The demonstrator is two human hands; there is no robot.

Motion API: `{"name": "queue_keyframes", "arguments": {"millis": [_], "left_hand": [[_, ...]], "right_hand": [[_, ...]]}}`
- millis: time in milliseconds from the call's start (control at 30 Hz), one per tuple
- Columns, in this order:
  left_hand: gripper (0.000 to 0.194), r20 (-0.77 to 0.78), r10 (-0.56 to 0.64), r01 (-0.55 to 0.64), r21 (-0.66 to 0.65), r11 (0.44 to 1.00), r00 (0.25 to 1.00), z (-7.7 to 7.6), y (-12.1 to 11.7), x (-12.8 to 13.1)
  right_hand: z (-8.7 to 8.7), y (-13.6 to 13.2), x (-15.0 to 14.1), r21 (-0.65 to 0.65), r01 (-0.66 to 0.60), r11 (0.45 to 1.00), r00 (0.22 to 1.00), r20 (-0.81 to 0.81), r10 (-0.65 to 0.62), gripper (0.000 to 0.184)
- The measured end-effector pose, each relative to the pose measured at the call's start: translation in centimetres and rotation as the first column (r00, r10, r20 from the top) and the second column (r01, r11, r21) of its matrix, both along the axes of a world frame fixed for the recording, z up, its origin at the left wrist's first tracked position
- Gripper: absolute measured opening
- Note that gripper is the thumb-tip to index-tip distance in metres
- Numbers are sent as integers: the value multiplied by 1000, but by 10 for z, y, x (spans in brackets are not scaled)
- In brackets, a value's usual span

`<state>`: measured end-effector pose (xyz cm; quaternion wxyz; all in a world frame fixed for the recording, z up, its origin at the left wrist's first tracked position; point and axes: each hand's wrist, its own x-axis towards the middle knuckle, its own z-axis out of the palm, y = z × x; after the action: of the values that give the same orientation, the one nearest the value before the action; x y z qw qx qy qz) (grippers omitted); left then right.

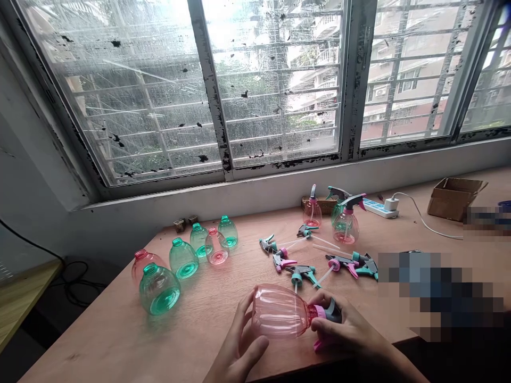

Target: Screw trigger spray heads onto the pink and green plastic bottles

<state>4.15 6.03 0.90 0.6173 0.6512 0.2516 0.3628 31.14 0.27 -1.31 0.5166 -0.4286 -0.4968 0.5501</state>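
Observation:
A clear pink spray bottle (279, 311) lies on its side in the air above the table's front edge, its base to the left. My left hand (245, 346) cups the base, fingers behind it and thumb below. At the neck, my right hand (345, 322) grips the pink collar and grey spray head (332, 311), with thumb and fingers on either side of the collar. The pink trigger hangs under that hand. Just beyond the bottle lie several loose trigger sprayers, among them a teal and grey one (303, 275) and a pink and grey one (343, 265).
Open-necked green bottles (183, 258) and pink bottles (217, 247) stand at the left. Bottles with spray heads (346, 226) stand at the back. A power strip (377, 207), a white cable (419, 218) and a cardboard box (453, 197) are farther right. A blurred patch covers the right edge.

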Motion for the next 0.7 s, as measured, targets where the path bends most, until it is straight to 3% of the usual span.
{"name": "queue_keyframes", "arguments": {"millis": [233,400,567,700], "left_hand": [[56,11,35,-35,-5,999,999,-2,3,0],[66,32,-29,27,80,996,999,-3,3,0],[71,-33,24,-17,181,983,999,-3,2,1],[71,-22,8,-5,117,993,1000,-2,-1,0]], "right_hand": [[-3,2,-2,0,36,999,999,14,-36,42],[-7,4,-1,11,23,1000,999,23,-23,40],[-9,4,1,12,22,1000,999,37,-23,41],[-6,3,3,13,12,1000,998,57,-12,39]]}}
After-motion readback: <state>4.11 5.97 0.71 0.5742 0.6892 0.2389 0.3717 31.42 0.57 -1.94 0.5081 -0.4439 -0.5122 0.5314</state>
